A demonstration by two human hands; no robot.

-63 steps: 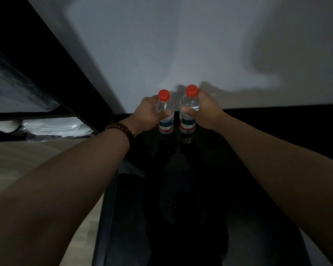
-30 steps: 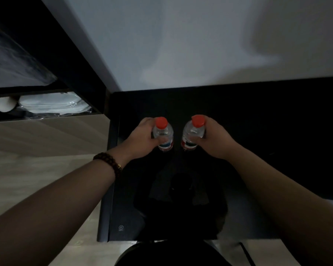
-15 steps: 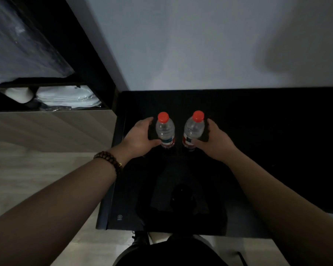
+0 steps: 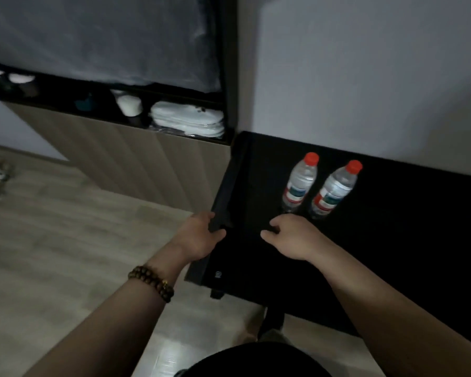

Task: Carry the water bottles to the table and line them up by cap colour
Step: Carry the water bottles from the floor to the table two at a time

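Two red-capped bottles (image 4: pixel 299 185) (image 4: pixel 333 190) upright, side by side on the black table (image 4: pixel 392 240); left hand (image 4: pixel 199 238) and right hand (image 4: pixel 291 236) released, empty.

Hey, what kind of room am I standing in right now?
Probably a bedroom or hotel-style room: a pale wood-look floor, a built-in dark-framed shelf unit with folded white linens, and a glossy black table against a plain white wall, holding two red-capped water bottles.
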